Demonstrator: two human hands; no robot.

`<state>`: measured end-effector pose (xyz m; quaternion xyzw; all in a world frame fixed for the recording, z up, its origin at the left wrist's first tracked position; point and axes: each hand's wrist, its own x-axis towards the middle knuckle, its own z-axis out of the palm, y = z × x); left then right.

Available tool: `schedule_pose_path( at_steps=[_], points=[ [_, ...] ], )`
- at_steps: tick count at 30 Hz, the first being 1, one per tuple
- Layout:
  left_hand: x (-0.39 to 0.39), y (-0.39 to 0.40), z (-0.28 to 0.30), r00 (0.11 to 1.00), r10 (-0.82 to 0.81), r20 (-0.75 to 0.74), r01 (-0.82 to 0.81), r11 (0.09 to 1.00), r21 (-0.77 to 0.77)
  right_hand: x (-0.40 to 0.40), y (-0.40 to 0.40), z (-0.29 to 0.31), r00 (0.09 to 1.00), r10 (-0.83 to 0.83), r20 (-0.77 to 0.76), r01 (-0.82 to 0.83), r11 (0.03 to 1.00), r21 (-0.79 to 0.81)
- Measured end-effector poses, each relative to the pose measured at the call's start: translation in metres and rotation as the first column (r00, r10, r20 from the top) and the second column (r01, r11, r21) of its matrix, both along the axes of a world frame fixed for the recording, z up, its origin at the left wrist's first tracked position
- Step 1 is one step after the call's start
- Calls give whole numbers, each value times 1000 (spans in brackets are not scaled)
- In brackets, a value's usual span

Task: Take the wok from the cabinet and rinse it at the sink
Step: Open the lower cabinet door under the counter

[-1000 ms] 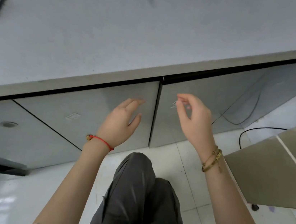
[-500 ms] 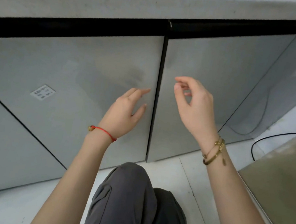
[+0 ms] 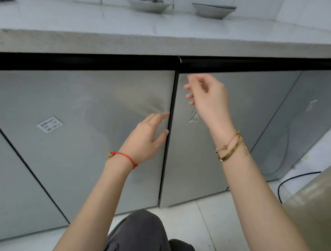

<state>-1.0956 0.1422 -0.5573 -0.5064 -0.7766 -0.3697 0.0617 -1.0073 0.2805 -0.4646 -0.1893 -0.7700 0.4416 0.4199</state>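
1. The tabletop (image 3: 172, 35) runs across the top of the view, and the grey cabinet under it is shut. The wok is nowhere to be seen. By my judgement it sits behind these doors, so opening them is the step in hand.
2. The left cabinet door (image 3: 72, 125) and the right cabinet door (image 3: 245, 119) meet at a dark vertical seam (image 3: 166, 146). No handle shows on either face, and a black recess runs above both doors. A good opening probably means hooking fingertips over a door's top edge in that recess, or into the seam, rather than pushing on the flat panel.
3. The left hand (image 3: 146, 139) is spread and relaxed, holding nothing, with its fingertips right at the seam on the left door's edge. I cannot tell whether they touch it.
4. The right hand (image 3: 208, 97) hangs in front of the right door's upper corner, fingers loosely curled and empty. It is well placed to reach up for the top edge.
5. Both doors should swing wide and clear of the knees (image 3: 144, 244) below.
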Motion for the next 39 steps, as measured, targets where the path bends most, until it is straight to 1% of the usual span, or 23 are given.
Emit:
schedule_pose_path(
  at_steps=[3, 6, 9, 16, 20, 26, 28, 31, 34, 39],
  points=[
    [-1, 5, -1, 1000, 0, 13, -1, 1000, 12, -10, 1, 6, 1000, 10, -20, -12, 992, -126],
    [-1, 9, -2, 999, 8, 41, -8, 1000, 16, -14, 1, 11, 996, 45, -75, -65, 956, -286],
    [-1, 12, -4, 998, 5, 58, -5, 1000, 9, -16, 2, 14, 989, 76, -123, -116, 926, -360],
    [2, 17, -4, 994, 6, 108, -9, 1000, 27, -17, -3, 19, 975, 126, -182, -193, 888, -417],
    [3, 18, -2, 994, 17, 104, -19, 1000, 21, -18, -6, 23, 971, 128, -199, -207, 869, -449],
    [5, 20, -1, 993, 32, 111, -33, 999, 5, -14, -10, 29, 959, 150, -241, -265, 779, -569],
    [5, 19, -2, 993, 30, 115, -30, 1000, -2, -15, -11, 31, 961, 138, -241, -259, 759, -597],
    [7, 16, -3, 993, 26, 113, -25, 1000, -6, -15, -13, 34, 968, 112, -224, -228, 762, -606],
    [10, 15, -4, 991, 22, 132, -20, 1000, -21, -8, -15, 34, 971, 95, -219, -209, 786, -582],
    [23, 16, -2, 976, 13, 218, -5, 999, -38, 4, -20, 33, 977, 72, -203, -174, 817, -549]
  ],
)
